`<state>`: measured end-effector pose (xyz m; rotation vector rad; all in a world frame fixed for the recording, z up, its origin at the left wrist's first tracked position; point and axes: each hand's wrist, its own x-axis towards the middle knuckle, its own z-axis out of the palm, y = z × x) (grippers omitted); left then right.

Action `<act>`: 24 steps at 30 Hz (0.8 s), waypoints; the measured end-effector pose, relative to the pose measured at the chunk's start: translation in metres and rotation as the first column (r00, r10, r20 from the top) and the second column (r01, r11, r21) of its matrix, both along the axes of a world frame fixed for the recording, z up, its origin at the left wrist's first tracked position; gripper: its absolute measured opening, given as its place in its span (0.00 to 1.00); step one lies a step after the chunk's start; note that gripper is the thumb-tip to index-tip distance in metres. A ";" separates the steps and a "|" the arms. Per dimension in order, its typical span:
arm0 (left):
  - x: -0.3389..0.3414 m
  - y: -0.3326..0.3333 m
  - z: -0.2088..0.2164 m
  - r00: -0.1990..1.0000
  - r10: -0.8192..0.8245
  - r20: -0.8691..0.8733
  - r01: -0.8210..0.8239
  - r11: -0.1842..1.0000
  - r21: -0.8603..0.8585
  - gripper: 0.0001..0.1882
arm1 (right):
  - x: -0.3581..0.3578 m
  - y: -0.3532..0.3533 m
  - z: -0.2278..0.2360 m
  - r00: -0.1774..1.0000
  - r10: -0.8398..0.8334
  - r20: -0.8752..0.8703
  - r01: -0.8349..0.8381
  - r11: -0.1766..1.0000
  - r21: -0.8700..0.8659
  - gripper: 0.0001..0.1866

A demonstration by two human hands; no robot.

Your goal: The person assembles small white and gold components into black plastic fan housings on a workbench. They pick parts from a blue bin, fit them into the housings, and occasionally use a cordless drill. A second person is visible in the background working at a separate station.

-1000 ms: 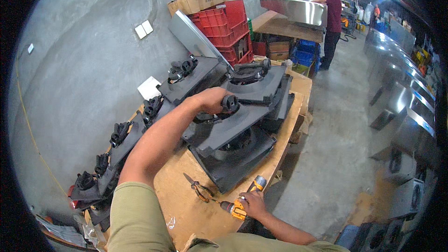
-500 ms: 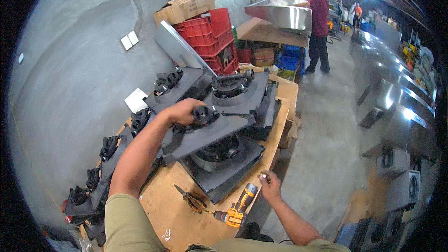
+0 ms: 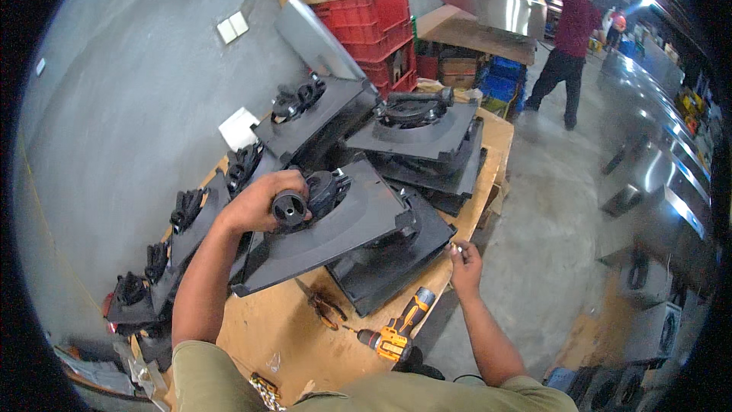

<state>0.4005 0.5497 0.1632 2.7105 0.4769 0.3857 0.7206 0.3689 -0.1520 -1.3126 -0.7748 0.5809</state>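
Note:
With my left hand (image 3: pixel 259 202) I grip the round tube end of a black gas burner (image 3: pixel 324 194), its fingers wrapped round the tube. The burner sits on a square black metal panel (image 3: pixel 347 225), which is tilted. Another black panel (image 3: pixel 396 275) lies under it on the wooden table. Off the table's right edge, my right hand (image 3: pixel 467 267) is closed in a pinch on a small brass-coloured fitting (image 3: pixel 456 247), whose exact kind I cannot make out. Near my body lie a yellow cordless drill (image 3: pixel 394 336) and pliers (image 3: pixel 326 310) with dark, orange-marked handles.
Several more black panels with burners (image 3: pixel 412 126) are stacked at the table's far end and along the wall. Red crates (image 3: pixel 374 27) stand behind them. Beyond, a person in a dark red shirt (image 3: pixel 576 27) works by a steel sheet-metal unit (image 3: pixel 496 8). Steel units (image 3: pixel 671 206) line the right side.
My left hand has drawn the burner and its panel nearer and to the left, uncovering more of the panel beneath. My right hand has risen slightly, still pinching the fitting. The view has shifted.

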 end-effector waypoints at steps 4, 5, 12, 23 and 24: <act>-0.015 -0.014 -0.002 0.997 -0.021 0.075 0.019 0.999 0.036 0.16 | 0.013 0.018 0.017 0.993 -0.030 0.117 0.029 0.999 0.017 0.10; -0.020 -0.020 0.000 0.997 0.009 0.076 -0.012 0.999 0.034 0.16 | 0.014 0.024 0.019 0.993 -0.033 0.112 0.029 0.999 0.031 0.10; -0.077 -0.077 -0.012 0.973 0.197 0.117 -0.187 0.978 -0.090 0.17 | 0.003 0.033 0.000 0.999 0.053 0.010 -0.054 0.998 0.020 0.11; -0.197 -0.185 -0.081 0.760 0.602 -0.248 -0.596 0.796 0.107 0.18 | 0.037 -0.014 -0.009 0.982 0.027 0.185 0.010 0.981 -0.195 0.20; -0.207 -0.185 -0.092 0.742 0.609 -0.281 -0.603 0.789 0.118 0.19 | 0.041 -0.021 -0.012 0.983 0.001 0.184 0.041 0.973 -0.226 0.20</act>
